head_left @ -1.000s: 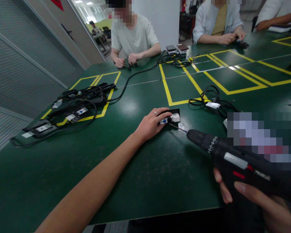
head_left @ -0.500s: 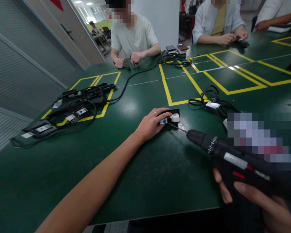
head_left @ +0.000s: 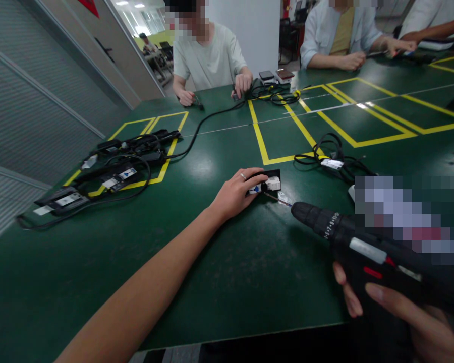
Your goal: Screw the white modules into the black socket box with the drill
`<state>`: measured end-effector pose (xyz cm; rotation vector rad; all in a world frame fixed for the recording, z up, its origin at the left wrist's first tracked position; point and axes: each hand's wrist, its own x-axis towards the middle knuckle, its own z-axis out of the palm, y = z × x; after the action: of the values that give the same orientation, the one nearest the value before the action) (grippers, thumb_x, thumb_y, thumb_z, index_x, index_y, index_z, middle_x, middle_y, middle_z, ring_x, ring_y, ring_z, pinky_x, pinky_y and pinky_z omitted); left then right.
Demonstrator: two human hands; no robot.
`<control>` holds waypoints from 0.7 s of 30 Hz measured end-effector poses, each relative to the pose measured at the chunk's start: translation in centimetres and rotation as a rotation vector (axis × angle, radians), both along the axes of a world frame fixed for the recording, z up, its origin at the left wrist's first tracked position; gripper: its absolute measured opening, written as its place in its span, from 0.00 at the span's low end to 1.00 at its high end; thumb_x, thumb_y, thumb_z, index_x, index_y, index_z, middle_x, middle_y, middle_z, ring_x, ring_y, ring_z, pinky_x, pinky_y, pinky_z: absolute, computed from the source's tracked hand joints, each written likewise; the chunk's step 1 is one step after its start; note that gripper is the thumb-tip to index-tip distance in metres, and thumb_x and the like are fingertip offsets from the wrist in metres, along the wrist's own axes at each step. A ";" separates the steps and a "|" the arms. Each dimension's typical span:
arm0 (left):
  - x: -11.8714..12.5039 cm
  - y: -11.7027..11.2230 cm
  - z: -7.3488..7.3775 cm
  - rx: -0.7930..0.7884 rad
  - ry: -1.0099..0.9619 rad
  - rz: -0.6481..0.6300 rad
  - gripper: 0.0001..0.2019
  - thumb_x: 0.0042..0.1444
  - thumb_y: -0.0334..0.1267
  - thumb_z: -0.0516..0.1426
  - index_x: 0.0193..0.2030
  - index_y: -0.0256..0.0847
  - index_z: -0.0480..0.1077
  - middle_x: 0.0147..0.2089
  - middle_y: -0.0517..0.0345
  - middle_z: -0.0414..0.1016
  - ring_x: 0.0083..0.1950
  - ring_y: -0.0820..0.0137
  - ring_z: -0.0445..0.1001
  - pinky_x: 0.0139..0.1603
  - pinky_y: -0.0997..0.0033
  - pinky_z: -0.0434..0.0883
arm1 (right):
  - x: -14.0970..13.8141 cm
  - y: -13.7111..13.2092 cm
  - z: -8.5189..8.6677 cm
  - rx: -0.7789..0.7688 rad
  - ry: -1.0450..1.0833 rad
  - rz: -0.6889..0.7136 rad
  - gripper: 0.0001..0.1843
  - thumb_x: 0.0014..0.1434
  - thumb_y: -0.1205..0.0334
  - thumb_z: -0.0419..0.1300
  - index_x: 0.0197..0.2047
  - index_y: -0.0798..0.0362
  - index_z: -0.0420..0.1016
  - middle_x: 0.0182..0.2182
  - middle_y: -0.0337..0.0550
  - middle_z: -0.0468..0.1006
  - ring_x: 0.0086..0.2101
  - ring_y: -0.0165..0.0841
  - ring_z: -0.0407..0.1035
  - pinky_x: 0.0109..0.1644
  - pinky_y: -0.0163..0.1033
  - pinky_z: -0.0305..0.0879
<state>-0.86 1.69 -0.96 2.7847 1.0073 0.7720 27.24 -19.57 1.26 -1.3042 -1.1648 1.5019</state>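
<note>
My left hand is closed around a small black device with white and blue labels, pressing it to the green table. What exactly the device is I cannot make out. My right hand grips a black cordless drill by its handle, with fingers wrapped round it near the trigger. The long thin bit points left and its tip meets or nearly meets the near side of the device, just beside my left fingertips. Under the bit lies a small clear or white piece.
Black devices with cables lie in a heap at the left. A coiled black cable with a white label sits beyond the drill. More cables and small boxes are at the back. Co-workers sit across the green table.
My hands, the drill and the device have stayed put. Across the table, one co-worker's hand has moved right with a small part, and another's hand has reached out to the right.
</note>
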 end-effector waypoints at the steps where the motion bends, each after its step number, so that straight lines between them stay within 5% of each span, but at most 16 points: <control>1: 0.0 0.0 0.0 -0.003 -0.001 -0.002 0.21 0.57 0.28 0.55 0.57 0.46 0.63 0.61 0.54 0.63 0.59 0.63 0.63 0.58 0.56 0.68 | 0.0 0.0 0.0 -0.002 0.001 -0.001 0.12 0.59 0.55 0.52 0.39 0.43 0.77 0.24 0.40 0.79 0.27 0.42 0.73 0.37 0.44 0.70; 21: 0.0 0.0 0.0 0.007 -0.012 -0.009 0.21 0.57 0.28 0.55 0.58 0.46 0.63 0.61 0.53 0.63 0.59 0.63 0.63 0.58 0.54 0.68 | -0.6 0.2 0.5 0.011 -0.003 -0.053 0.11 0.58 0.56 0.54 0.37 0.43 0.78 0.23 0.40 0.79 0.24 0.40 0.73 0.34 0.42 0.71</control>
<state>-0.87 1.64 -0.94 2.7851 0.9908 0.7908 26.61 -19.33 1.79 -1.3205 -1.1306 1.4543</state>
